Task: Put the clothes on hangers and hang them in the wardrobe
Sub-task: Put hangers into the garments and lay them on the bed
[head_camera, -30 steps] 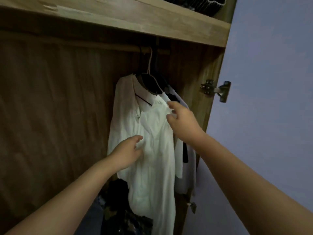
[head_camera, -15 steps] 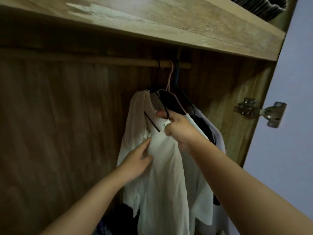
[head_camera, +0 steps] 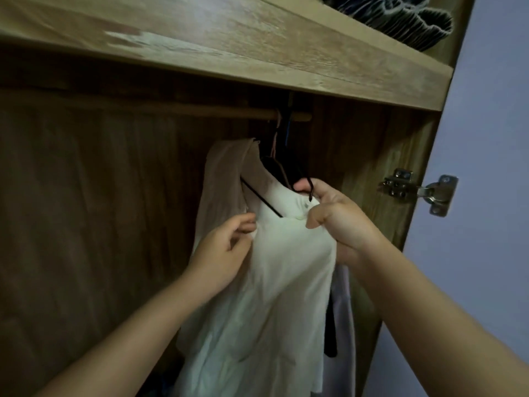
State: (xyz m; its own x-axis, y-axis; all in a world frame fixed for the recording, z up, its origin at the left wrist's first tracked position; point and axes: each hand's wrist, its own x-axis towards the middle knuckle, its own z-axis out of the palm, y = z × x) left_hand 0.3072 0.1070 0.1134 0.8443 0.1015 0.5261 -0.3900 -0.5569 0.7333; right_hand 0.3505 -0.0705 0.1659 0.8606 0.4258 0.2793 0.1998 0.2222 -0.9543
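Your right hand point(head_camera: 337, 216) is clamped on the white shirt point(head_camera: 274, 282) at the collar, fingers curled round the fabric and the black hanger point(head_camera: 263, 200) wire there. Your left hand point(head_camera: 226, 250) pinches the shirt's front edge just below the collar, fingers curled on the cloth. The shirt hangs inside the wardrobe point(head_camera: 86, 224), its hanger hooked on the wooden rail point(head_camera: 200, 111) near the right end, with other garments just behind it. Door hinge point(head_camera: 418, 191) sits on the right panel; folded dark fabric point(head_camera: 400, 15) lies on the top shelf.

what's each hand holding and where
Right hand pinches the white shirt at its collar, by the black hanger. Left hand pinches the shirt's front edge just below.
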